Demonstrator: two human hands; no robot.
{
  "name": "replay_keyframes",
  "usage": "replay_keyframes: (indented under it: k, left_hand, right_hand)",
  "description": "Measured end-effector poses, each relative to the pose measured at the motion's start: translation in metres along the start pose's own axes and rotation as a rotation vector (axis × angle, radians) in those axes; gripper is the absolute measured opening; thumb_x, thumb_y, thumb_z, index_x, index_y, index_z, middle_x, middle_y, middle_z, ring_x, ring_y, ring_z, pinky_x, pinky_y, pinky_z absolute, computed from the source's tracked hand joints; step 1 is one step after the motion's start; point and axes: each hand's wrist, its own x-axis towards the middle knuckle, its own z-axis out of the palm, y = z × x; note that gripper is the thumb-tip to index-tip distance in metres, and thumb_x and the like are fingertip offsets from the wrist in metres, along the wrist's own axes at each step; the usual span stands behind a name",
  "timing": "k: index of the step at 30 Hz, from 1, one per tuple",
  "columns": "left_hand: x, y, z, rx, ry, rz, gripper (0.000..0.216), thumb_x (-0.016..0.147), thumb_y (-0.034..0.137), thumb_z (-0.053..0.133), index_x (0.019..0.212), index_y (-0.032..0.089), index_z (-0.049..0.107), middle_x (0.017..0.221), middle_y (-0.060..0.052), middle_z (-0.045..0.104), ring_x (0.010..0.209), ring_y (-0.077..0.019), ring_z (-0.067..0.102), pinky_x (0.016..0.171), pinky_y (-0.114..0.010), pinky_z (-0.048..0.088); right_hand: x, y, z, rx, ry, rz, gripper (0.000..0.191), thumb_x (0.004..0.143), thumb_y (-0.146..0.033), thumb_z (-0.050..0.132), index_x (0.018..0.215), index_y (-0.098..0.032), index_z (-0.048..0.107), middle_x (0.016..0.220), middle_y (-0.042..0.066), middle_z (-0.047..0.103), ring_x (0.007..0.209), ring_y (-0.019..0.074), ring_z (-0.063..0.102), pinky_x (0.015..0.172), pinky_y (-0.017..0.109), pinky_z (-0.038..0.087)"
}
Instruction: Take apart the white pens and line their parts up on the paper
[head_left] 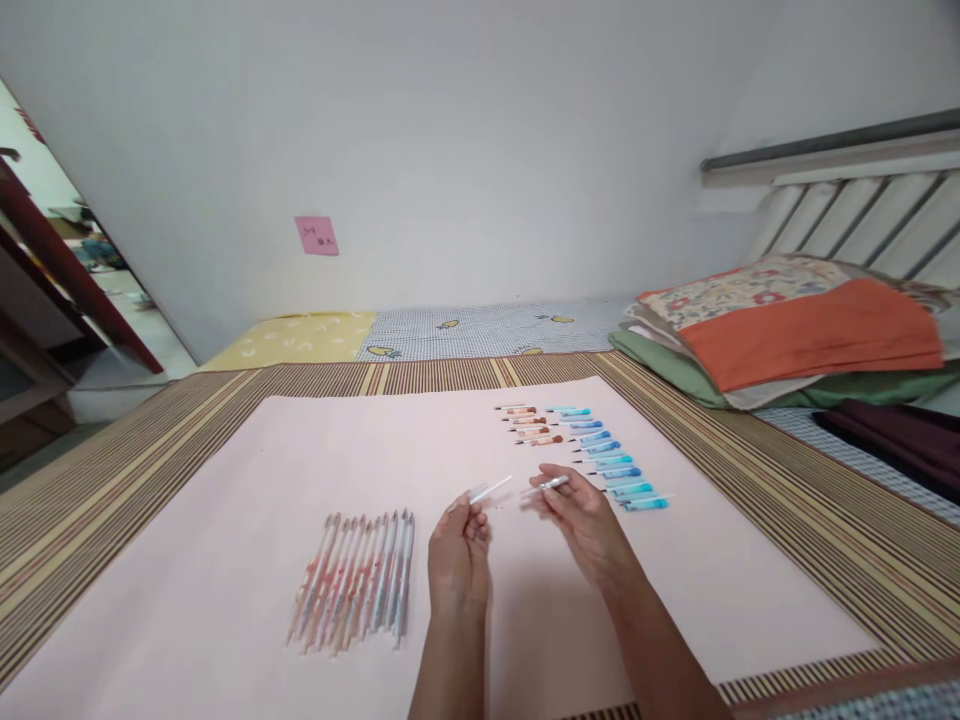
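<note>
Both of my hands are raised over the middle of a pale pink sheet. Pinched in my left hand [460, 545] is a slim pen barrel, pale and see-through, with a white rod [493, 489] pointing up to the right. My right hand [574, 510] grips a short pale pen part [554, 483], its thin end toward the left hand. A gap separates the two pieces. Left of my hands lies a row of several slim pens [352, 580] with pink, beige and grey patterns. Beyond the right hand are blue pen pieces [619, 472] and brown pen pieces [534, 425], several of each.
The pink sheet [210, 560] covers a striped mat [150, 430]. Folded cloths [817, 340] are piled at the right, before a white slatted rail [862, 215]. A pink note [316, 235] sticks to the wall behind. Dark cloth [892, 445] lies at the right edge.
</note>
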Motion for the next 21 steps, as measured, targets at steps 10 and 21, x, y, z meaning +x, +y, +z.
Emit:
replay_keyframes:
  k: [10,21]
  left_hand:
    - [0.000,0.000,0.000,0.001,-0.006,0.001,0.019,0.091,0.006,0.060,0.074,0.009,0.066,0.062,-0.004,0.062,0.050,-0.0072,0.057,0.046,-0.014,0.048]
    - [-0.002,0.001,0.002,0.003,0.004,-0.015,0.020,0.094,0.005,0.056,0.076,0.008,0.064,0.061,-0.004,0.062,0.049,-0.0066,0.057,0.045,-0.014,0.047]
  right_hand:
    - [-0.004,-0.005,0.010,0.020,0.030,-0.044,0.038,0.068,-0.034,0.088,0.100,-0.022,0.074,0.084,0.003,0.071,0.072,0.0146,0.060,0.066,0.027,0.048]
    - [-0.002,-0.005,0.013,-0.232,0.161,-0.205,0.030,0.064,-0.037,0.088,0.075,-0.019,0.067,0.078,0.001,0.068,0.060,0.0109,0.052,0.053,0.025,0.045]
